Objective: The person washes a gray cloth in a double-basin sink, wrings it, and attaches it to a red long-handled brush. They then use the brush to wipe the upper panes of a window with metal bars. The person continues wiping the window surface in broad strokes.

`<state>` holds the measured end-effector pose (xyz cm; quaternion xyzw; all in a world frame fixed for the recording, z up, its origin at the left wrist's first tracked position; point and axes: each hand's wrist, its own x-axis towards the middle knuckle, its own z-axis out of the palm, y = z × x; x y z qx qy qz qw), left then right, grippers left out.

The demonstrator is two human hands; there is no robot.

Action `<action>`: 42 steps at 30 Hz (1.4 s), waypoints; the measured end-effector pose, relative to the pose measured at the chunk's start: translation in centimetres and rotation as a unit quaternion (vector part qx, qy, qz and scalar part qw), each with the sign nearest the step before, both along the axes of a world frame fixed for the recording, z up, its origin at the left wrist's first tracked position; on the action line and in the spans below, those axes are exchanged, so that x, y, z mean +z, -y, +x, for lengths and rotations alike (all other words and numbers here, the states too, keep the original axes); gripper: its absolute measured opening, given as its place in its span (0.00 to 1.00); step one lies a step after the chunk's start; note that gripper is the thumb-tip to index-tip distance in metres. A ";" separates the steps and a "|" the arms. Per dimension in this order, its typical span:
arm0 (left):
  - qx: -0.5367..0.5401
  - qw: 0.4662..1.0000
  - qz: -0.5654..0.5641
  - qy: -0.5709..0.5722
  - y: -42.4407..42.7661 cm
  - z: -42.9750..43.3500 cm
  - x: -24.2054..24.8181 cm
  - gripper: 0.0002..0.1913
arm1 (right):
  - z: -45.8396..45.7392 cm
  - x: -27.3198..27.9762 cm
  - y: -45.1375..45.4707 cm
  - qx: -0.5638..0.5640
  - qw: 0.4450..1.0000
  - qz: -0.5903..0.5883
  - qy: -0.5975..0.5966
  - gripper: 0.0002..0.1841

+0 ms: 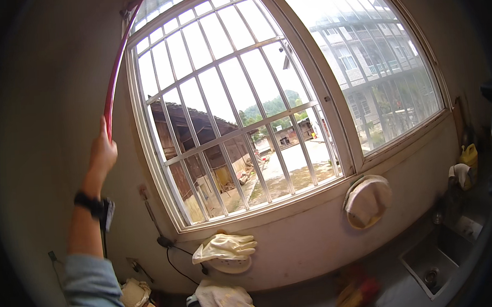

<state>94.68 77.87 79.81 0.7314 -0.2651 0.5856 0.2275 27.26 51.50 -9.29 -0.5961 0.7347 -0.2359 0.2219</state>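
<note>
My left hand (pixel 103 154) is raised at the left, its fingers closed around a long red pole (pixel 113 79). The pole rises along the left side of the window (pixel 235 104) to the upper corner of the frame. Something dark and reddish, cut off by the picture's top edge, shows at the pole's upper end; its kind is unclear. A dark band with a small device (pixel 96 206) sits on my left wrist, above a rolled blue sleeve (pixel 92 282). My right hand is out of view.
Metal bars cross the window. Pale rubber gloves (pixel 226 248) and a round cloth-covered object (pixel 368 201) hang below it. A cloth (pixel 226 298), a blurred red and yellow thing (pixel 357 289), a steel sink (pixel 433 260) and a yellow jug (pixel 469 158) line the counter. A black cable (pixel 172 265) hangs leftward.
</note>
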 end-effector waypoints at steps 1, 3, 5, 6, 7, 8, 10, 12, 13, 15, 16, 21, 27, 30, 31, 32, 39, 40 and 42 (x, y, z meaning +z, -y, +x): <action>-0.024 1.000 0.001 0.004 -0.8 -1.0 -3.4 0.42 | -0.1 -0.2 0.3 0.003 1.000 0.000 0.002 0.27; -0.054 0.998 0.007 0.016 -2.8 -3.6 -10.2 0.41 | -0.3 -0.5 0.7 0.010 1.000 -0.001 0.000 0.26; -0.059 0.996 0.022 0.064 -4.6 -6.7 -16.6 0.41 | -0.6 -0.8 0.9 0.015 1.000 0.003 0.000 0.26; -0.054 0.993 0.034 0.103 -5.3 -8.2 -19.1 0.40 | -0.7 -0.9 1.0 0.022 1.000 0.003 0.002 0.26; -0.071 0.997 0.017 -0.013 -6.2 -9.9 -21.5 0.41 | -0.9 -1.0 1.0 0.027 1.000 0.002 0.000 0.26; -0.087 0.988 -0.001 -0.129 -7.1 -11.5 -23.6 0.42 | -1.1 -1.0 1.1 0.034 0.999 0.001 0.000 0.26; -0.096 0.994 0.016 -0.051 -8.2 -14.3 -26.6 0.42 | -1.6 -1.1 1.3 0.044 0.999 0.000 -0.005 0.26; -0.098 0.993 0.013 -0.069 -9.3 -16.7 -27.9 0.42 | -2.2 -1.0 1.7 0.050 0.999 0.001 -0.009 0.26; -0.093 0.988 -0.001 -0.126 -10.0 -18.0 -28.5 0.42 | -2.4 -0.9 2.0 0.054 0.998 -0.006 -0.007 0.25; -0.077 0.978 -0.017 -0.193 -11.2 -20.4 -28.9 0.42 | -3.0 -0.9 2.6 0.065 0.998 -0.004 -0.007 0.25; -0.066 0.977 -0.019 -0.204 -11.6 -21.4 -28.9 0.42 | -3.3 -0.9 3.0 0.068 0.998 -0.002 -0.005 0.25; -0.066 0.984 0.002 -0.164 -13.9 -25.7 -29.0 0.42 | -3.9 -1.3 4.6 0.078 0.997 -0.012 0.003 0.25; -0.087 0.988 0.023 -0.127 -14.4 -26.8 -27.0 0.43 | -3.4 -1.4 5.0 0.086 0.996 -0.010 0.015 0.24; -0.081 0.989 0.030 -0.121 -14.5 -24.7 -24.7 0.43 | -3.1 -1.1 4.6 0.084 0.996 -0.004 0.021 0.24; -0.063 0.989 0.024 -0.133 -14.4 -23.4 -23.7 0.43 | -3.0 -0.9 4.3 0.084 0.996 -0.001 0.021 0.24; -0.061 0.989 0.020 -0.131 -14.1 -21.7 -22.4 0.43 | -2.9 -0.5 4.1 0.083 0.996 0.003 0.021 0.24; -0.073 0.997 0.014 -0.007 -7.7 -8.0 -6.1 0.42 | -3.4 6.9 1.3 0.077 0.984 0.139 0.083 0.23; -0.061 0.998 0.012 -0.026 -6.0 -6.9 -3.1 0.42 | -3.6 8.5 0.9 0.076 0.975 0.185 0.097 0.23; -0.067 0.994 -0.018 -0.085 -3.6 -6.3 1.6 0.43 | -4.0 11.9 0.3 0.070 0.943 0.299 0.128 0.23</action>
